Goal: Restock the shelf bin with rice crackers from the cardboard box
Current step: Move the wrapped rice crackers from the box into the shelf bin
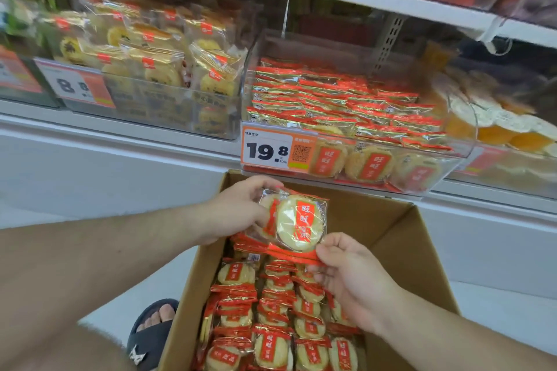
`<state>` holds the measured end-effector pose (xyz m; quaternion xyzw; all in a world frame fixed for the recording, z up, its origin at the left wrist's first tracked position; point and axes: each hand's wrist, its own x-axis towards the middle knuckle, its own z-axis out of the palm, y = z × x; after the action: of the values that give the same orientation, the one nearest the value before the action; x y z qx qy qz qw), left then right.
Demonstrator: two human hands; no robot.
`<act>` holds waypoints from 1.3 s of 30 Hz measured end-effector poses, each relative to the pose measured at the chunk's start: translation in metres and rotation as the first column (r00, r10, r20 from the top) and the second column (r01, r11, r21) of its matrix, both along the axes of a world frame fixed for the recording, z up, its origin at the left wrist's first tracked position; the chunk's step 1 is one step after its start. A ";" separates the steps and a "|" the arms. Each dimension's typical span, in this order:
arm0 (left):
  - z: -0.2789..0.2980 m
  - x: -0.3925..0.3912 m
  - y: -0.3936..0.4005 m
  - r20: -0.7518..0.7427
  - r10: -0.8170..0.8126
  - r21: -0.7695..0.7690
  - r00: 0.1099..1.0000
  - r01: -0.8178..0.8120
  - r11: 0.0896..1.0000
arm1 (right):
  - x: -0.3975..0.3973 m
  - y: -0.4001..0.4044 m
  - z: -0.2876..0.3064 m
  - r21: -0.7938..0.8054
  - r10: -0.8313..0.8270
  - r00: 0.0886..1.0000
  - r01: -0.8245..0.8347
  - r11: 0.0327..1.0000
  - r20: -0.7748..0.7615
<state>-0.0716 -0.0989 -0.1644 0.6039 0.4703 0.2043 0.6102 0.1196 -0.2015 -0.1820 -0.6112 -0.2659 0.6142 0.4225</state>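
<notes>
- The shelf fills the upper half of the view, from 9 o'clock across to 3 o'clock.
- The cardboard box stands open at 6 o'clock, below the shelf; rows of rice crackers in red-and-clear wrappers fill its near part.
- The clear shelf bin sits at 1 o'clock, just above the box's far edge, partly filled with the same crackers lying in flat rows; a price label marked 19.8 hangs on its front.
- A neighbouring bin of yellow pastries sits at 11 o'clock.
- The left hand, at centre, curls its fingers round the top and back of a small stack of cracker packets, held above the box.
- The right hand, at 5 o'clock of the stack, pinches the stack's lower red edge between thumb and fingertips.
- A dark sandal shows at 7 o'clock.
</notes>
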 end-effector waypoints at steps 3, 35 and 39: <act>0.018 0.003 -0.012 0.163 -0.017 0.036 0.987 0.011 0.999 | -0.013 -0.001 0.017 0.066 -0.012 0.993 0.004 0.998 0.121; 0.088 0.016 0.055 0.159 0.575 0.753 0.803 -0.475 0.455 | 0.002 0.229 0.169 0.365 -0.151 0.898 -0.011 0.931 0.412; 0.090 0.016 0.059 0.244 0.595 0.617 0.765 -0.596 0.514 | -0.015 0.280 0.166 0.422 -0.227 0.877 0.031 0.906 0.423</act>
<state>-0.0558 -0.0400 -0.0747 0.5807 0.5430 0.5541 0.2470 0.1044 0.0780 -0.0159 -0.6561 -0.4369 0.3525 0.5043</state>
